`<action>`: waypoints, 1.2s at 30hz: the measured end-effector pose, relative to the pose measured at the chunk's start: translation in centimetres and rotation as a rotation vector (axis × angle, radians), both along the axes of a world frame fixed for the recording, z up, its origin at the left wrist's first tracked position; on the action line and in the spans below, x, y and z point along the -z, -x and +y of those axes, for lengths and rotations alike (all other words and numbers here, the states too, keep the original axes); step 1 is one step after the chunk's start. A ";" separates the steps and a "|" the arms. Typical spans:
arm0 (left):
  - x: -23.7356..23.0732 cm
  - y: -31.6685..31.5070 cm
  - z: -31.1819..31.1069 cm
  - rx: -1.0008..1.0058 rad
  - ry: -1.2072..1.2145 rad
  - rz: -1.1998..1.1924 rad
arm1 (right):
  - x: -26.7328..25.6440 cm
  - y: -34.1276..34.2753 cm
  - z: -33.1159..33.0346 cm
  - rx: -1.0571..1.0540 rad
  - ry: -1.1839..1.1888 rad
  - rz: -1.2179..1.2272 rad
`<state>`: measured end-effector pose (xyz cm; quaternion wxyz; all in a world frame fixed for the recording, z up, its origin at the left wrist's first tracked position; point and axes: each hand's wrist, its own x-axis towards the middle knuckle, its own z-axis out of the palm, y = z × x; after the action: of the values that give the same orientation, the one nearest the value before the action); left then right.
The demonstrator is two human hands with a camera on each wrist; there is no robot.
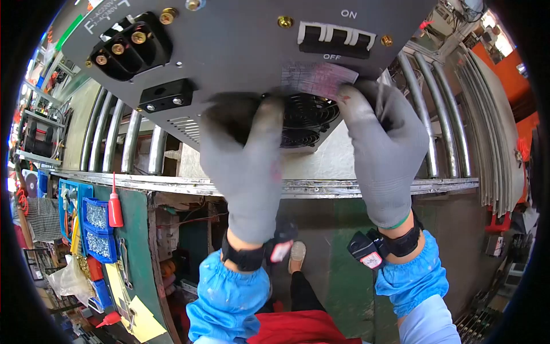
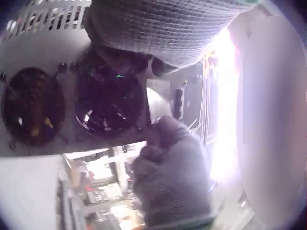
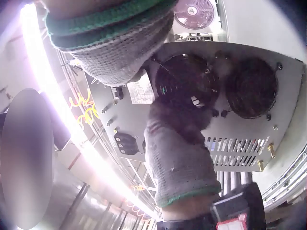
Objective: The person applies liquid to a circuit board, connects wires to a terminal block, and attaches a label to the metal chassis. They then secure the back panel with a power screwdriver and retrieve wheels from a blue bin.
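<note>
While the right grip (image 1: 385, 152) closely pinches the label (image 1: 315, 77) beside a fan (image 1: 312, 110), left grip (image 1: 243, 157) unclear, aligning seems underway; smoothing probably next.

both gloved hands (image 1: 243, 163) (image 1: 387, 152) reach forward, side by side, apart.

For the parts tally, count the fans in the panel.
2: one fan beside the label, another fan farther from it. The left hand partly covers the first.

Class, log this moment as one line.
gloved left hand: near label | gloved right hand: touching label | label: between switch and fan
</note>
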<state>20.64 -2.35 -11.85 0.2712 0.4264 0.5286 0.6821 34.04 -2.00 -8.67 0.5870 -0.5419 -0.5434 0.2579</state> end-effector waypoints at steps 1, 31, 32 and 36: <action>0.1 0.2 -0.4 0.124 -0.078 -0.196 | 0.0 0.0 -0.1 0.002 0.005 0.041; -7.8 -21.5 11.4 0.663 0.091 -0.273 | -0.5 -22.8 -6.6 -0.212 0.746 0.364; -7.8 -23.4 14.6 0.601 0.037 -0.291 | -1.3 -23.6 -6.2 -0.204 0.730 0.374; -6.7 -28.6 27.5 0.672 0.218 -0.432 | -2.9 -26.7 -4.0 -0.130 0.713 0.290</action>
<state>49.25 25.16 -5.17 0.6269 0.3912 0.3602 0.5694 60.75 -5.96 -5.79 0.4150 -0.6342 -0.3642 0.5412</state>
